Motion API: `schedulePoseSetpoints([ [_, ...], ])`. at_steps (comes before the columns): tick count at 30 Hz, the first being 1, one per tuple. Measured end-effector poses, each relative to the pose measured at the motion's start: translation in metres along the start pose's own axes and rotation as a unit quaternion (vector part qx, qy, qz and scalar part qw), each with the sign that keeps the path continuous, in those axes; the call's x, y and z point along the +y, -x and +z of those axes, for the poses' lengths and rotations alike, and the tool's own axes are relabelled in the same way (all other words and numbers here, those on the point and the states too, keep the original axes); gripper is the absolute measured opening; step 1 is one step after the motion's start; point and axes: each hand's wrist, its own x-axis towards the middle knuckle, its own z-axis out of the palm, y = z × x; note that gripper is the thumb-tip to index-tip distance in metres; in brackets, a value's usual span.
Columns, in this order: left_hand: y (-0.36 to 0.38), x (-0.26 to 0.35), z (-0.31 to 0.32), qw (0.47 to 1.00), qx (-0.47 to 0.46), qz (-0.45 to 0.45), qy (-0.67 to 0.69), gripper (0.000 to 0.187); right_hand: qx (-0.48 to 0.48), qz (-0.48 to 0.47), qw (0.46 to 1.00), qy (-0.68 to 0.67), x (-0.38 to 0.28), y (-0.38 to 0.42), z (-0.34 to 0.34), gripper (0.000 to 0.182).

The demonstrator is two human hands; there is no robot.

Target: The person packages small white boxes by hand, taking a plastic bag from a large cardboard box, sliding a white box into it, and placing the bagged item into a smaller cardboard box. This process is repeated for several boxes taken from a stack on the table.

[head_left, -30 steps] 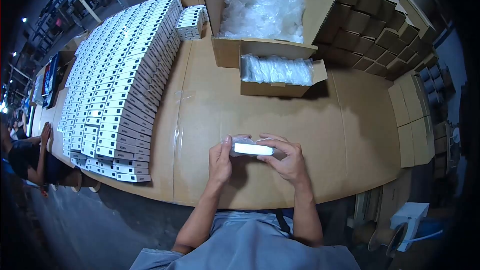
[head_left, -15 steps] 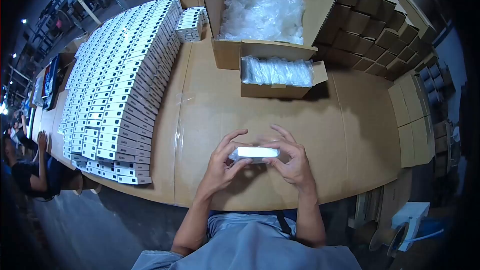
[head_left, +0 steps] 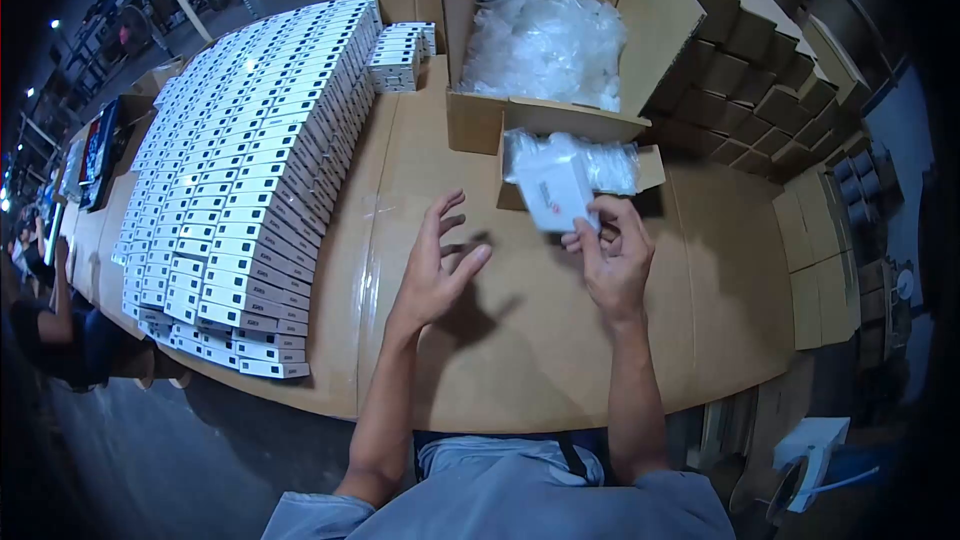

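My right hand (head_left: pixel 615 252) pinches the lower right corner of a flat white box (head_left: pixel 556 196) in clear film, tilted up in front of a small open carton (head_left: pixel 512 197). Clear plastic-wrapped packs (head_left: pixel 613 168) stand in a row inside that carton, partly hidden by the white box. My left hand (head_left: pixel 438 258) is raised over the cardboard-covered table (head_left: pixel 430 155), fingers apart and holding nothing, left of the white box.
Stacked small white boxes (head_left: pixel 250 140) fill the table's left side. A large carton (head_left: pixel 478 120) of clear plastic bags (head_left: pixel 545 40) stands behind the small one. Brown cartons (head_left: pixel 760 90) are piled at the right. A person's arm (head_left: pixel 62 290) shows at far left.
My left hand has let go of the white box and opened. My right hand has carried the box forward to the small carton and tilted it up. The view has shifted slightly.
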Motion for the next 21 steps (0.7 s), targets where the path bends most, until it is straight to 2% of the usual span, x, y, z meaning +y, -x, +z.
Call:
schedulePoseSetpoints([
  [2,-0.022,0.004,-0.004,0.997,0.026,0.015,-0.071,0.077,0.054,-0.002,0.998,-0.023,0.008,-0.017,0.021,0.021],
  [7,-0.069,0.006,-0.011,0.978,0.046,0.098,-0.179,0.072,0.115,-0.067,0.988,0.083,0.022,-0.027,0.065,0.030],
  [12,-0.103,-0.004,-0.019,0.944,0.059,0.202,-0.252,0.065,0.100,-0.094,0.971,0.196,0.034,-0.026,0.074,0.031],
  [13,-0.108,-0.005,-0.020,0.944,0.048,0.206,-0.254,0.058,0.085,-0.097,0.965,0.227,0.031,-0.026,0.073,0.031],
  [15,-0.118,-0.008,-0.022,0.946,0.026,0.205,-0.250,0.050,0.057,-0.119,0.948,0.288,0.033,-0.032,0.075,0.029],
  [16,-0.123,-0.010,-0.024,0.947,0.015,0.204,-0.249,0.048,0.050,-0.100,0.951,0.288,0.032,-0.035,0.077,0.029],
  [21,-0.143,-0.029,-0.021,0.991,-0.045,0.084,-0.090,0.045,0.001,-0.050,0.939,0.341,0.017,-0.054,0.088,0.025],
])
